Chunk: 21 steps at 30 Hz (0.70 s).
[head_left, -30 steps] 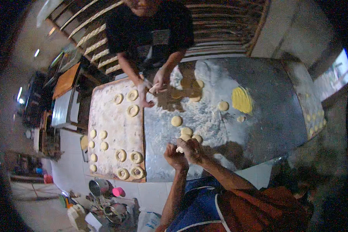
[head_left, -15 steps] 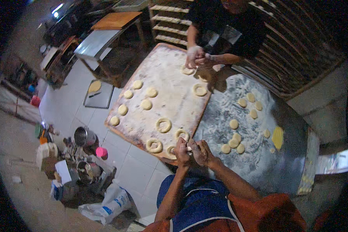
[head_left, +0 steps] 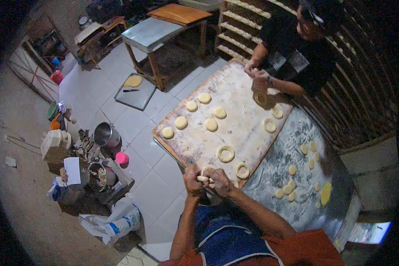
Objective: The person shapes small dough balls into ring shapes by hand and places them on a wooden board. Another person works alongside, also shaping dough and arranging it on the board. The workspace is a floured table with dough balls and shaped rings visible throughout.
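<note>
So from the head view, the left hand (head_left: 193,181) and the right hand (head_left: 221,182) are close together, fingers curled around a pale piece of dough (head_left: 203,178) pinched between them, right over the near edge of a floured board (head_left: 248,144). Just past them sits a fat dough ring (head_left: 219,154), and six flat dough rounds (head_left: 211,124) are spread out toward the board's left side. Over on the right there's a grey, flour-dusted worktop (head_left: 270,166) with a yellow smear (head_left: 326,193), and a co-worker (head_left: 292,55) in dark clothes stands across the board.
</note>
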Each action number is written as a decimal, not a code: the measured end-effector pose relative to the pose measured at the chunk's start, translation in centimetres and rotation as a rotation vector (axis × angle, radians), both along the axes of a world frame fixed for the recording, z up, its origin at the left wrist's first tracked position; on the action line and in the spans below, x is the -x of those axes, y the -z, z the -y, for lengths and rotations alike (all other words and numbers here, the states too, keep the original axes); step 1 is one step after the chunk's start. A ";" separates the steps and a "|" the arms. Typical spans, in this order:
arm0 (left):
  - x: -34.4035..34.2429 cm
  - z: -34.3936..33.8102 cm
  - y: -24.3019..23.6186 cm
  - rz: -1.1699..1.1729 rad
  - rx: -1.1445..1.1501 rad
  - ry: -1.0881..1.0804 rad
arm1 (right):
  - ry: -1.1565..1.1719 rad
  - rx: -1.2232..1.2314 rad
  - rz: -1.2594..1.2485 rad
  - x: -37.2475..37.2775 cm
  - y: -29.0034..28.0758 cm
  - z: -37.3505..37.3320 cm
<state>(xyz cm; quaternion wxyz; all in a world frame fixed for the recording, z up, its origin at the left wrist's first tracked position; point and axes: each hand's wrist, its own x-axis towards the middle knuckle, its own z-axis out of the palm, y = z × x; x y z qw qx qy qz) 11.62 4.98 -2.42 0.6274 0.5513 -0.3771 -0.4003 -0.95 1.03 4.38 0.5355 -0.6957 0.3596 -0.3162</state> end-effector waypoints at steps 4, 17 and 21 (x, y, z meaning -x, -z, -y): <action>-4.4 3.1 -1.0 -0.183 -0.057 -0.091 | 0.025 0.074 -0.177 -2.2 -0.8 3.1; -5.9 5.6 -0.4 0.982 -0.105 -0.105 | 0.235 0.733 -0.703 -0.6 4.4 14.6; -5.4 5.8 -1.0 0.958 -0.200 -0.110 | 0.185 0.523 -0.745 -0.9 4.2 16.0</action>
